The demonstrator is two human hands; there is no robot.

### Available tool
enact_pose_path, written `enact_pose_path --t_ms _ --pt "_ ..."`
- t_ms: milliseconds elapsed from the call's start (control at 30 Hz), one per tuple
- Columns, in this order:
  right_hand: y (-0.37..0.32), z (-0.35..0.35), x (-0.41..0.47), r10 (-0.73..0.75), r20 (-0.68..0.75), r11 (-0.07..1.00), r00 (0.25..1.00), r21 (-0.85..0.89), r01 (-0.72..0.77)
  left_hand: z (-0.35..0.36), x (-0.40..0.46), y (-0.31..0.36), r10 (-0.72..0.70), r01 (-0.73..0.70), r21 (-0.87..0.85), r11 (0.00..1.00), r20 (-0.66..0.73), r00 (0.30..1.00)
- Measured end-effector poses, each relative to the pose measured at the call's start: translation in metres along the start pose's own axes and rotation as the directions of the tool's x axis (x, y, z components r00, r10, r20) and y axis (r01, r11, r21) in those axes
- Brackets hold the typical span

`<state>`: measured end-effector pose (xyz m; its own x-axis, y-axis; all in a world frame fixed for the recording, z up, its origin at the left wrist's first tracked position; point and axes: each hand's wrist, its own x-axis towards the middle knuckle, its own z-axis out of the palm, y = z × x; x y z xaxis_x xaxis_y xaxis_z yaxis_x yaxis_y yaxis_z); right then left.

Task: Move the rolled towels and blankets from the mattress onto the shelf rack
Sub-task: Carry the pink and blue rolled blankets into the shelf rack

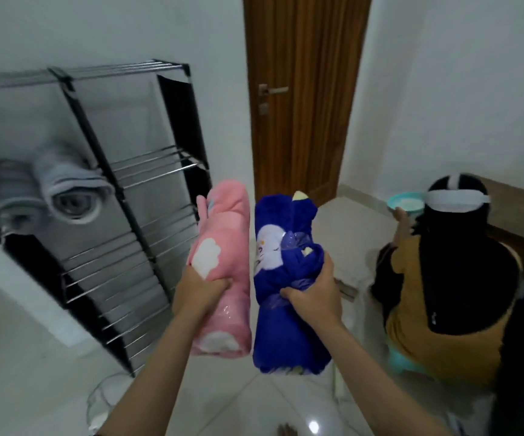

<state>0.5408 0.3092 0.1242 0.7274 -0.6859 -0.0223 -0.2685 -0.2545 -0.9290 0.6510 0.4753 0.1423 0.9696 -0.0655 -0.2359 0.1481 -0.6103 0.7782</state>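
My left hand [198,291] grips a rolled pink blanket [224,247] with white cloud shapes, held upright in front of me. Beside it, my right hand [314,291] grips a rolled dark blue blanket [281,328] with a white cartoon figure. The two rolls almost touch. The black metal shelf rack [122,196] stands to the left against the white wall, its nearest edge just left of the pink roll. Two rolled grey towels [65,187] lie on an upper left shelf. The mattress is out of view.
A brown wooden door [304,89] is straight ahead. On the right a person [443,294] in a yellow top sits on a teal stool, holding a teal bowl [406,203]. The floor is glossy white tile. A round fan base [103,401] sits at the bottom left.
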Motion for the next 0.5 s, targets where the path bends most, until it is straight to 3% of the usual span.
enact_pose_path --t_ms 200,500 --pt "-0.050 0.078 0.092 -0.149 0.235 0.985 0.960 -0.051 0.165 -0.044 0.089 0.000 -0.047 0.021 -0.122 0.992 -0.206 0.977" --pt "-0.135 0.171 0.254 -0.290 0.415 0.939 0.863 -0.052 0.340 -0.082 0.226 0.060 -0.109 0.051 -0.175 0.983 -0.339 0.935"
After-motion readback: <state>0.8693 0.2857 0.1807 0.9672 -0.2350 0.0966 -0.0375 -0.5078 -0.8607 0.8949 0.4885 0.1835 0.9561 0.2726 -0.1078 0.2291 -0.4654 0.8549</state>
